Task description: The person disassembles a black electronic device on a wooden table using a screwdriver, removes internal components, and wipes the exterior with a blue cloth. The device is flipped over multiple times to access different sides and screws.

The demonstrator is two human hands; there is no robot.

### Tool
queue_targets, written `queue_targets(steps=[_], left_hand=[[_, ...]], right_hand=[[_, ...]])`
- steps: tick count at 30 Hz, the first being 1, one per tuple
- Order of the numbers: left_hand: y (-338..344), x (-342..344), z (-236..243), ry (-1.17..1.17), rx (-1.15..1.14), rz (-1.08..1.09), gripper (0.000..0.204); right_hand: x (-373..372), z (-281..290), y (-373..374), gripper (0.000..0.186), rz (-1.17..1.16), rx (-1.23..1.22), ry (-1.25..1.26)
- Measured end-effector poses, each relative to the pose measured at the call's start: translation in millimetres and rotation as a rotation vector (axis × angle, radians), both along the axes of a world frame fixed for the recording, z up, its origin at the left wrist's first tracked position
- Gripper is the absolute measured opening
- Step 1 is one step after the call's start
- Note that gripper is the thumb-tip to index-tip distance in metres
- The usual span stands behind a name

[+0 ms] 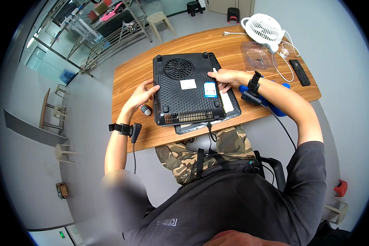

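Observation:
A black plastic bottom housing (184, 96), like that of an induction cooker, lies underside up on the wooden table. It has a round fan grille, corner feet and two labels. Beneath it, a flat panel (235, 110) sticks out at the right and front, with a pale strip showing between them. My left hand (141, 96) grips the housing's left edge, thumb on top, its other fingers partly hidden. At the right edge my right hand (227, 78) holds the housing with the thumb on top. A small dark-and-white patterned cylinder (145, 110) lies near my left hand.
A white fan (263, 30) with its cord stands at the far right. Before it lies a clear tray (258, 57) with small dark pieces, beside a black bar (300, 73). A blue object (279, 110) is partly hidden under my right forearm. A metal rack (110, 37) stands beyond the table.

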State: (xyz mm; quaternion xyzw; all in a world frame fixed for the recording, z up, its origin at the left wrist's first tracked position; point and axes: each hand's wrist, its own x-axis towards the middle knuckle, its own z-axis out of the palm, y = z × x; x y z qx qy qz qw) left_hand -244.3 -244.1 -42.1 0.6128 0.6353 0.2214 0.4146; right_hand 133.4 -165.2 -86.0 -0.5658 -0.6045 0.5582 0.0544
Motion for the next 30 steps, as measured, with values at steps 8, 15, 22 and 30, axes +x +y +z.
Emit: queue_targets(steps=[8, 15, 22, 30], left_hand=[[5, 6, -35, 0.070, 0.007, -0.015, 0.101], [3, 7, -46, 0.048, -0.010, 0.024, 0.100], [-7, 30, -47, -0.081, -0.024, -0.053, 0.094], [0, 48, -63, -0.070, -0.049, -0.066, 0.093]], right_hand=[[-7, 9, -18, 0.048, -0.158, -0.051, 0.066], [-6, 6, -7, 0.038, -0.258, -0.134, 0.111], [16, 24, -7, 0.032, -0.288, -0.041, 0.150], [36, 7, 10, 0.029, -0.260, -0.017, 0.117]])
